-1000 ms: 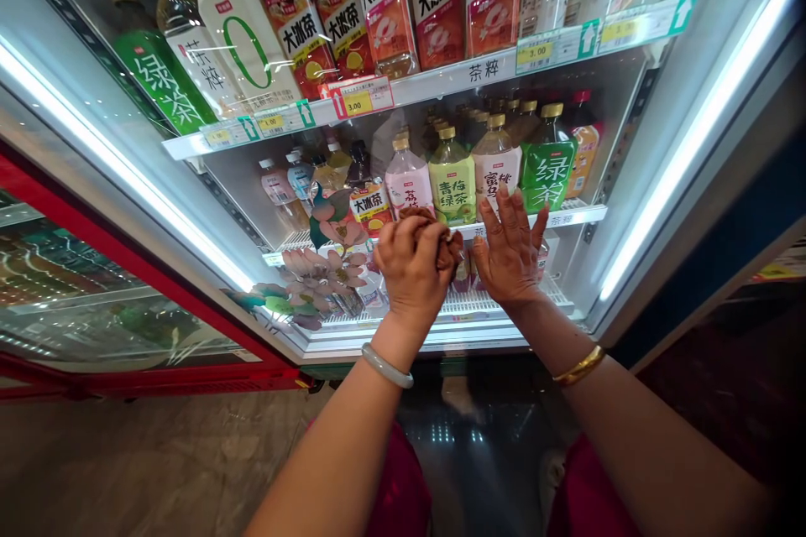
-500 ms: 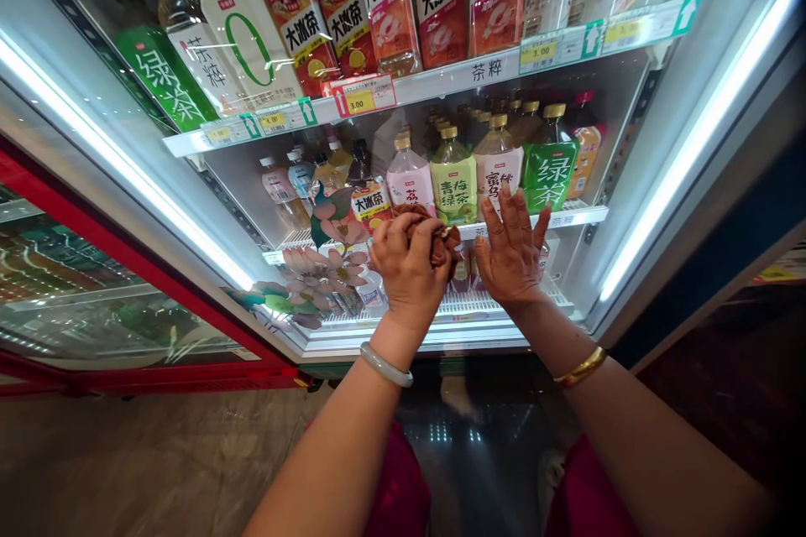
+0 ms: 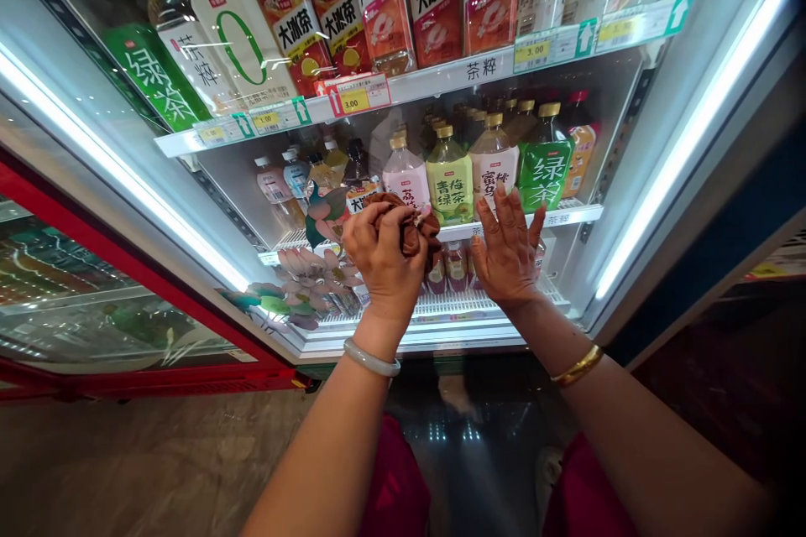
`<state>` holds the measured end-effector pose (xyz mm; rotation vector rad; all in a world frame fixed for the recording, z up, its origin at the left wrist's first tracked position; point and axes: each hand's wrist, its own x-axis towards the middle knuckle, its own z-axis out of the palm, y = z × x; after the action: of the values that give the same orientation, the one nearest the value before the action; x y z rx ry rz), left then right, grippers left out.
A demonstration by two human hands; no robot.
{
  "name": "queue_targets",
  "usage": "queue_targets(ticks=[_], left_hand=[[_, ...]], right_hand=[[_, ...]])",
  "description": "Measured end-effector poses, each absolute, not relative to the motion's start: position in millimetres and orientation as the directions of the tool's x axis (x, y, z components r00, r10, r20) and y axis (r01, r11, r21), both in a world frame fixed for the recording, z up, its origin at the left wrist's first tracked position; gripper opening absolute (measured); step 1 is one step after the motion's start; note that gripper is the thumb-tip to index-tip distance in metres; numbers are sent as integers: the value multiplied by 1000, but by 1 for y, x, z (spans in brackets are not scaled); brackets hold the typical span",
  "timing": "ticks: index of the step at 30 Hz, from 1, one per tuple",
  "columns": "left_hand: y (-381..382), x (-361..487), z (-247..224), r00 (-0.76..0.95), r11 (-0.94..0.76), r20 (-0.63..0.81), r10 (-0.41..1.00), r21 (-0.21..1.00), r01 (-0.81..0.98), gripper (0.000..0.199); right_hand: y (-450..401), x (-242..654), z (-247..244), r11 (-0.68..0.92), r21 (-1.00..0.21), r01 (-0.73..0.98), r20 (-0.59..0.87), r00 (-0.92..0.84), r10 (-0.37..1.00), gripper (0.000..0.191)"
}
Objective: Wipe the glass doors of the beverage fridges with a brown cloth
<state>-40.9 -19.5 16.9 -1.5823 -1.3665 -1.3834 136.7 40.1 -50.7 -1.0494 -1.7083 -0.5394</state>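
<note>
A crumpled brown cloth (image 3: 412, 231) is bunched under the curled fingers of my left hand (image 3: 385, 256), against the glass door of a lit drinks cooler. To its right, my right hand (image 3: 507, 247) lies flat on the glass with its fingers spread, holding nothing. Behind the glass, the pink-labelled bottle (image 3: 403, 172), the yellow-green bottle (image 3: 449, 176) and the green bottle (image 3: 545, 159) stand on the middle shelf. Pink flower decals (image 3: 318, 277) show on the glass left of the cloth.
Larger bottles stand on the upper shelf (image 3: 434, 84), which carries price tags. A red-framed cooler (image 3: 126, 268) adjoins at the left. Bright light strips run down both sides. Below is a tiled floor (image 3: 157, 461).
My left hand has moved left across the glass with the cloth, away from my right hand. My right hand has stayed nearly in place. The view has shifted slightly.
</note>
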Motion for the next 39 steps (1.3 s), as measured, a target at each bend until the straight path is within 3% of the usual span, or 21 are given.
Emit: queue_targets(ticks=[4,9,11,18,26,29,35,39], left_hand=[[-22,-30,6,-38,-256,934,355,136,957,29],[-24,-9,-15,230,-368,866,444,-57,928,26],[-23,-11,-14,259,-374,857,446,-84,924,25],[-21,-34,10,0,-273,937,348,101,957,24],[-24,-9,-12,210,-361,875,436,-43,931,25],[-24,-15,-5,172,-356,882,439,-5,935,24],[-22,-37,15,-65,-285,945,321,162,945,28],[-23,-27,3,16,-291,923,385,105,951,26]], right_hand=[[41,136,-51,521,-140,842,913,-95,398,69],[42,135,-52,517,-132,846,921,-88,379,68],[42,135,-52,523,-123,843,927,-90,364,70],[41,136,-51,519,-109,848,921,-110,373,72],[44,135,-53,528,-121,840,925,-98,367,72],[43,136,-52,533,-125,837,921,-102,376,73],[40,136,-51,521,-111,846,924,-105,367,72],[41,135,-51,530,-115,840,930,-96,355,72]])
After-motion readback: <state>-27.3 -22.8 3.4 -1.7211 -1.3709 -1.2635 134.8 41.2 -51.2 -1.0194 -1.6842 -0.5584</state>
